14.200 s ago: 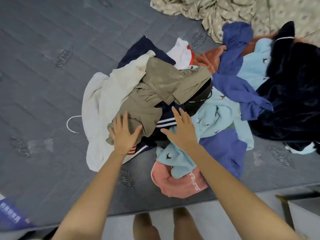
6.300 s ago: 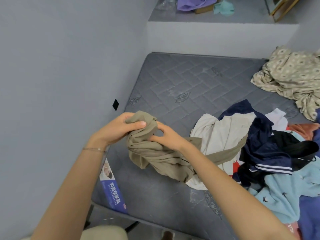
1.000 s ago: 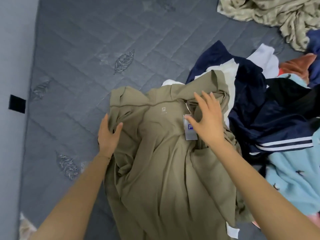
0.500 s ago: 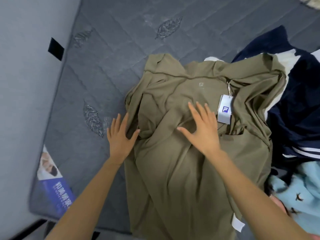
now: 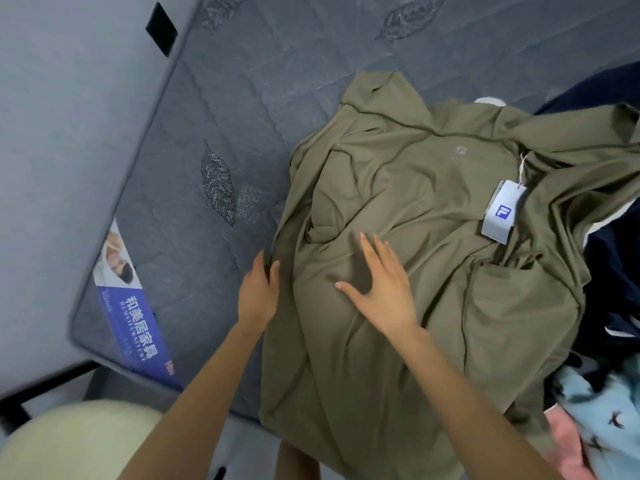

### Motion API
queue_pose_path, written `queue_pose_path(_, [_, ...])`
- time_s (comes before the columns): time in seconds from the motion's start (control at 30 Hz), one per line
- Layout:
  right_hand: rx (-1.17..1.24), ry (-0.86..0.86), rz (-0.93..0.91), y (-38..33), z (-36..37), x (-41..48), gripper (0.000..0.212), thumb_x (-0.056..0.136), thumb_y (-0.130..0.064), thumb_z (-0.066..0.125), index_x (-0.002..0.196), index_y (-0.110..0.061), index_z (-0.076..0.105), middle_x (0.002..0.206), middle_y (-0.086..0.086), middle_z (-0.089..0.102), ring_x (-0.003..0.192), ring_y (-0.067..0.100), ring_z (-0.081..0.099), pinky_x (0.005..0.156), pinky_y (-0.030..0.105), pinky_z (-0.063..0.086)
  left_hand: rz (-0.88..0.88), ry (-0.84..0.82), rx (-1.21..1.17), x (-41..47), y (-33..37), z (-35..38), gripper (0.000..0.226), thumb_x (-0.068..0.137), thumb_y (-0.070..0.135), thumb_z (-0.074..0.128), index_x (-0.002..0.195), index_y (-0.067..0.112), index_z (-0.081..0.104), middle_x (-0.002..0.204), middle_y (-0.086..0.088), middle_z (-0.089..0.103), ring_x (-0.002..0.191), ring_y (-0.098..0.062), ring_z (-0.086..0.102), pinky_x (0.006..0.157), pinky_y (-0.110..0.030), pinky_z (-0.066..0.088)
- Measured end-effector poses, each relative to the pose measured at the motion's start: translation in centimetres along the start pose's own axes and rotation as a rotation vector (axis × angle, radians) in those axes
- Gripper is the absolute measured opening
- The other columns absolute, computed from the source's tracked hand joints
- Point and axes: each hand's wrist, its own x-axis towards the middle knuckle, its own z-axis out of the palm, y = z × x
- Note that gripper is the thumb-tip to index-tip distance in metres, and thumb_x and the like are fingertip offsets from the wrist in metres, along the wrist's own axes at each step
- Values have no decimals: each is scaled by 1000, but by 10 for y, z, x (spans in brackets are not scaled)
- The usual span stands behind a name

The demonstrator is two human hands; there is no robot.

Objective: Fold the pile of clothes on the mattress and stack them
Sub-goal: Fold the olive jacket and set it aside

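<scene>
Olive-green fabric garment [image 5: 433, 271], creased, on grey quilted mattress [image 5: 277, 81]. Right hand [image 5: 381, 296]: fingers splayed flat. Left hand [image 5: 258, 292]: fingers straight at edge. Best: smooth outward before folding.

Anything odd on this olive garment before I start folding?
Yes: a white-and-blue hang tag is tied on by its string and lies on the olive garment near the collar. The fabric is also creased, and its lower end drapes over the near edge of the mattress.

A garment [image 5: 433, 358] lies spread on the mattress [image 5: 242, 98] before you, your left hand [image 5: 258, 296] at its nine o'clock edge, right hand [image 5: 381, 292] on its middle. Hang tag [image 5: 502, 211] at two o'clock, clothes pile [image 5: 616, 265] at three.
</scene>
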Motion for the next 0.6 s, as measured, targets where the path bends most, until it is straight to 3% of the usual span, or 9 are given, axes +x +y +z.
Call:
queue_pose_path(0.1, [212, -32, 50, -12, 12, -3, 84, 86, -51, 64, 153, -24, 20, 158, -3, 26, 146, 11, 22, 115, 18, 16, -98, -31, -128, 0, 9, 1, 20, 97, 24, 56, 108, 8, 61, 99, -8, 67, 98, -26, 63, 71, -28, 43])
queue_pose_path(0.2, [494, -19, 206, -29, 18, -1, 71, 88, -39, 66, 148, -16, 36, 147, 1, 46, 131, 10, 46, 108, 15, 31, 27, -14, -134, -6, 25, 0, 10, 94, 20, 59, 98, 14, 65, 80, 3, 65, 78, -13, 62, 63, -20, 43])
queue_pose_path(0.3, [838, -2, 434, -47, 15, 12, 58, 91, -36, 64, 141, -11, 48, 131, 5, 60, 114, 7, 57, 96, 8, 39, 367, -7, -22, -17, 40, 9, 20, 93, 28, 55, 105, 15, 66, 84, 1, 66, 75, -13, 59, 68, -29, 47])
queue_pose_path(0.4, [849, 19, 513, -46, 13, 30, 42, 90, -41, 64, 117, -9, 66, 112, 5, 70, 106, 14, 64, 97, 27, 47, 576, -126, 46, -34, 52, 22, 38, 91, 36, 43, 115, 16, 64, 91, 1, 62, 82, -11, 56, 64, -27, 44])
queue_pose_path(0.47, [799, 80, 519, -38, 12, 37, 17, 89, -24, 68, 85, -8, 70, 82, 2, 70, 83, 17, 65, 80, 31, 50, 602, -172, 45, -42, 53, 26, 44, 93, 41, 39, 121, 17, 63, 99, 2, 63, 90, -13, 59, 71, -30, 50])
queue_pose_path(0.5, [781, 127, 519, -33, 11, 39, 17, 88, -16, 68, 74, -7, 67, 73, 2, 66, 75, 17, 61, 74, 30, 48, 585, -173, 8, -44, 50, 26, 44, 95, 42, 38, 122, 18, 64, 103, 3, 63, 94, -14, 60, 76, -32, 51])
queue_pose_path(0.6, [784, 239, 510, -21, 4, 40, 17, 91, -11, 64, 76, -4, 68, 72, 4, 66, 69, 11, 57, 69, 23, 46, 427, -106, -193, -33, 37, 24, 36, 99, 35, 43, 124, 18, 63, 114, 6, 63, 106, -9, 57, 94, -30, 47])
